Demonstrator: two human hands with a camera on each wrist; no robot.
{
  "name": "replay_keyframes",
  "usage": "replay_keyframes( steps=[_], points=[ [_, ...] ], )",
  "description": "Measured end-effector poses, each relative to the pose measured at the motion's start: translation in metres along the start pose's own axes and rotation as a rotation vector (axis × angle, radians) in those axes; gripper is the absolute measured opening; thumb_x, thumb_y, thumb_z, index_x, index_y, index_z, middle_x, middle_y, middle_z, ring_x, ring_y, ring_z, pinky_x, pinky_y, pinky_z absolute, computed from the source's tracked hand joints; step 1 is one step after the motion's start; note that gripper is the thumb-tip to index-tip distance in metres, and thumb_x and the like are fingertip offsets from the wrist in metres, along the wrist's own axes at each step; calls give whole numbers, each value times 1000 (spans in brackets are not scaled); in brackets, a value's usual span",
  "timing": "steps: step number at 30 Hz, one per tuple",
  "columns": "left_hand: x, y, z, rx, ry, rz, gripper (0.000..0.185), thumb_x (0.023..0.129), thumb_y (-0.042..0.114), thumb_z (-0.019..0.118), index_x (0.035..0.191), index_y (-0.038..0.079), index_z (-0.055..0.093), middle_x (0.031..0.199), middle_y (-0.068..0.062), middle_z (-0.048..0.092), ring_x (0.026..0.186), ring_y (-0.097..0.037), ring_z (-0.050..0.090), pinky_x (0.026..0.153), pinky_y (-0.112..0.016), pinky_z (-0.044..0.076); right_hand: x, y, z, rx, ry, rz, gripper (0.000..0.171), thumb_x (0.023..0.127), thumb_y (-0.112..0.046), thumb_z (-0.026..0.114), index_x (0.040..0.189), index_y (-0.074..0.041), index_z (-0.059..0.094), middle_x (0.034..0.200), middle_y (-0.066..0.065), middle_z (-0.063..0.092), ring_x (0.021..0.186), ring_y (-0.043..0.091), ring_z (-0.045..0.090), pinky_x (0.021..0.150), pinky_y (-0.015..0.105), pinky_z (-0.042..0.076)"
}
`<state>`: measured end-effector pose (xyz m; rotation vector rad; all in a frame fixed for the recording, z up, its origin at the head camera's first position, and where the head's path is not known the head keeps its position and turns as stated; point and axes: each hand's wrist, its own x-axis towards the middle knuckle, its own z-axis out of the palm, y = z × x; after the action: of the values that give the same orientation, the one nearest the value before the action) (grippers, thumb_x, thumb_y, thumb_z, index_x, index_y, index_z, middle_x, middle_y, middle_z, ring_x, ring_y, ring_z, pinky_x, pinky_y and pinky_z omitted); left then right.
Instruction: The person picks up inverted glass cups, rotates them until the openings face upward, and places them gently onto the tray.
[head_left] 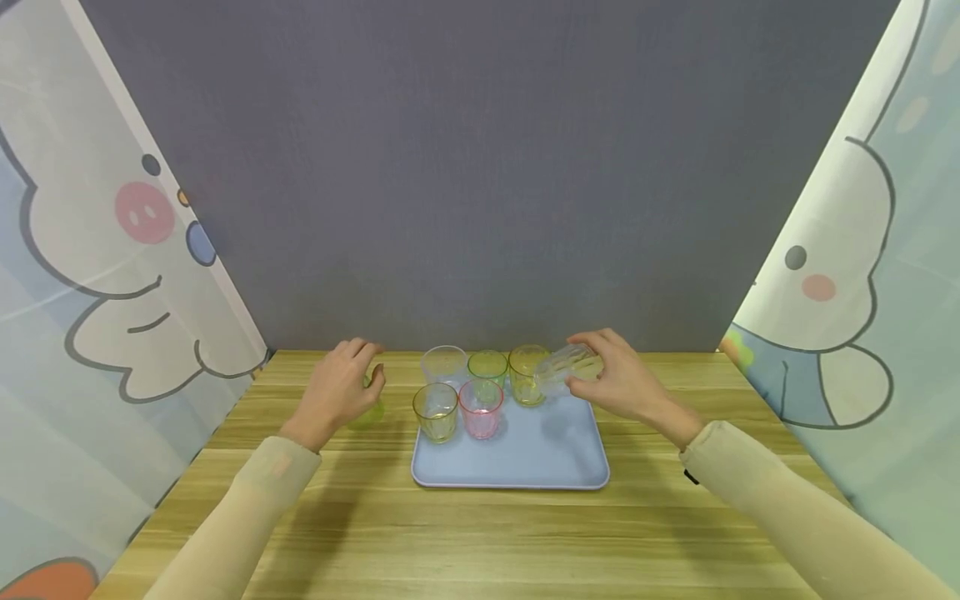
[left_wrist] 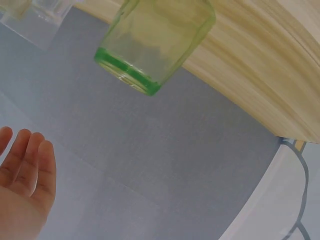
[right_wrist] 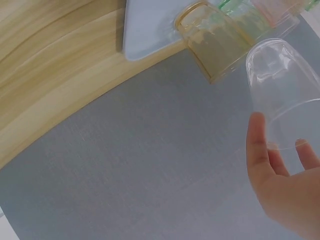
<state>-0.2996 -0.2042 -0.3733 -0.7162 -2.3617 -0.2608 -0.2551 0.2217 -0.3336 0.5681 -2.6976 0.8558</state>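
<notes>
My right hand [head_left: 626, 385] grips a clear cup [head_left: 567, 367], tipped on its side above the tray's [head_left: 525, 467] far right corner, touching or just beside the yellow cup [head_left: 527, 375]; fingers curl round its base so the mouth faces the row. My left hand [head_left: 341, 392] hangs relaxed, fingers apart, holding nothing, beside a green cup [left_wrist: 150, 45] standing on the desk [head_left: 480, 533] off the tray's left edge. Four more cups sit along the tray's far edge.
</notes>
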Motion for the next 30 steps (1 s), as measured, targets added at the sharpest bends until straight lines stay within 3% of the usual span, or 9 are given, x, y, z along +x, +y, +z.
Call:
replay_keyframes(
  steps=[6, 12, 21, 30],
  points=[
    [-3, -4, 2, 13, 6, -7, 21, 90, 10, 64, 107, -2, 69, 98, -17, 67, 85, -35, 63, 72, -48, 54, 2, 1, 4, -56, 21, -25, 59, 83, -26, 75, 136, -7, 60, 129, 16, 55, 116, 35, 52, 90, 54, 47],
    [-5, -7, 4, 29, -26, -41, 24, 91, 12, 64, 108, -3, 69, 100, -18, 67, 87, -37, 63, 73, -50, 55, 4, 1, 7, -101, 29, -37, 59, 80, -26, 73, 135, -9, 61, 126, 15, 54, 113, 33, 49, 88, 51, 45],
    [-8, -11, 7, 50, -158, -129, 32, 93, 17, 64, 118, -3, 67, 111, -21, 64, 98, -40, 61, 80, -54, 54, 9, 8, 8, -133, 34, -17, 58, 78, -24, 69, 133, -9, 62, 123, 16, 53, 109, 32, 46, 84, 48, 44],
    [-11, -13, 7, 86, -344, -199, 45, 96, 26, 64, 131, -2, 61, 122, -23, 60, 111, -43, 56, 92, -61, 49, 13, 14, 9, -171, 7, -7, 57, 79, -24, 67, 133, -10, 62, 126, 15, 52, 108, 31, 44, 81, 46, 43]
  ],
)
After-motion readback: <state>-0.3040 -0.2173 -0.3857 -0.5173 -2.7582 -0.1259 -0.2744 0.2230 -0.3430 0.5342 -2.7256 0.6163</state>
